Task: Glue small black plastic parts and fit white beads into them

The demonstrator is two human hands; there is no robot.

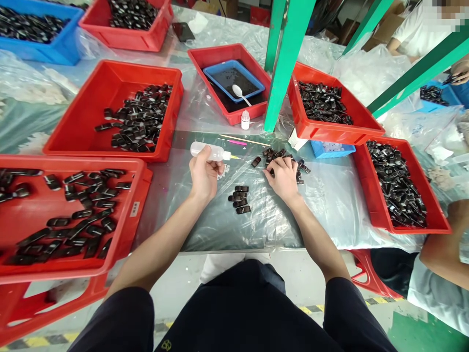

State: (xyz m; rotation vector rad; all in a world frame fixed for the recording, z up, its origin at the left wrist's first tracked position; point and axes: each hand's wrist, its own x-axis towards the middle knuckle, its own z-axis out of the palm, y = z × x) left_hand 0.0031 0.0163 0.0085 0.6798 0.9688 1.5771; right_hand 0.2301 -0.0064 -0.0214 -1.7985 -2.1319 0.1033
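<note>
My left hand (205,173) is closed around a clear squeeze bottle (209,151) with a thin needle tip, tilted to the right above the table. My right hand (284,177) reaches down into a loose pile of small black parts (271,155), its fingers bent onto them. Whether a part sits between those fingertips is hidden. Between my hands and nearer to me lies a small cluster of black parts (240,198). Tiny pale pieces (224,171) lie beside my left fingers. A pink stick (237,142) and a thin wooden stick (252,141) rest behind the bottle.
Red bins of black parts stand left (73,266) and right (437,215). Behind, a red bin (234,117) holds a blue tray (223,68) with a white spoon (238,91). A small white bottle (245,121) stands by a green post (284,63). Other people are at right.
</note>
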